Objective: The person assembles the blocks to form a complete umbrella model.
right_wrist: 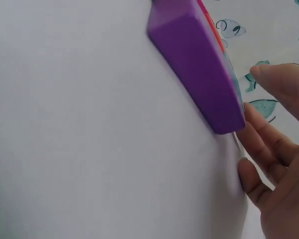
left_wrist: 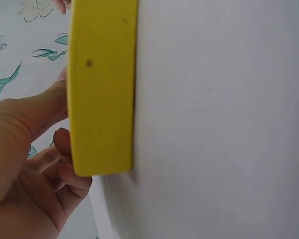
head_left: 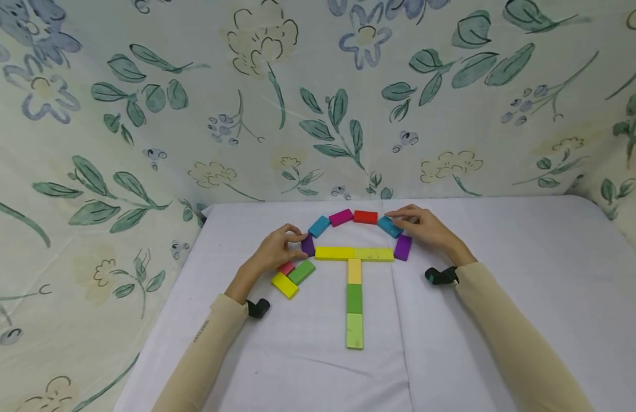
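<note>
At the left end of an arch of blocks, my left hand (head_left: 276,248) pinches a dark purple block (head_left: 308,245) between thumb and fingers. In the left wrist view, a yellow block (left_wrist: 102,94) hides its fingertips. My right hand (head_left: 423,229) is at the arch's right side, its fingertips over the edge of a blue block (head_left: 388,227). In the right wrist view, the right thumb stands apart from the fingers, and a purple block (right_wrist: 199,64) is in front. Another blue block (head_left: 319,226), a magenta block (head_left: 341,217) and a red block (head_left: 366,217) form the top.
Two yellow blocks (head_left: 334,253) make a bar under the arch. An orange-yellow block (head_left: 354,272) and two green blocks (head_left: 354,298) run down from it. Near the left wrist lie a green block (head_left: 301,272), a yellow block (head_left: 284,285) and a partly hidden red block (head_left: 286,268).
</note>
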{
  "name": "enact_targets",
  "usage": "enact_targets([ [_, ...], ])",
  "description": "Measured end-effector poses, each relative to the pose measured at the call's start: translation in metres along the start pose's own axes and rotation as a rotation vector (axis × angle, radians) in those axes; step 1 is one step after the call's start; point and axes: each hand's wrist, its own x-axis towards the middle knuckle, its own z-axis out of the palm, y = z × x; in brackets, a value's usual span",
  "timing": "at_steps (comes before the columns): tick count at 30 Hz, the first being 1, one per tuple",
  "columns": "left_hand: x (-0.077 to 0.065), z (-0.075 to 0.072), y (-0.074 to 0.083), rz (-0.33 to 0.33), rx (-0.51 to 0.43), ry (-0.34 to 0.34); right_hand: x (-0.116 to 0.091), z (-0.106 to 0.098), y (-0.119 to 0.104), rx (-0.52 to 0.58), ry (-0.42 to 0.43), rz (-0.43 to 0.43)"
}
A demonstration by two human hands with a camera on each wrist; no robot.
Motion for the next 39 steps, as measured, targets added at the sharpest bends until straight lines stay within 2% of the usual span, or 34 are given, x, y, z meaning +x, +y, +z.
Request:
enact_targets([
  [4,-0.001,-0.001,0.002,-0.028,-0.016,0.002,-0.010,-0.004,0.004,-0.027,0.012,-0.008],
  [14,-0.002,-0.002,0.003,-0.015,-0.001,0.001,-0.033,0.000,0.012,-0.030,0.045,-0.036],
  [24,-0.005,-0.004,0.004,0.006,0.047,-0.011,-0.039,0.004,0.022,0.016,0.027,-0.023],
  [31,-0.024,-0.014,0.002,0.020,0.051,0.063,-0.033,0.008,0.022,0.018,0.029,-0.046],
  [35,-0.042,-0.013,0.001,0.084,0.057,0.099,-0.033,0.009,0.022,0.012,0.030,-0.062],
  [39,-0.058,-0.003,0.006,0.153,0.059,0.098,-0.035,0.009,0.020,0.024,0.029,-0.065],
])
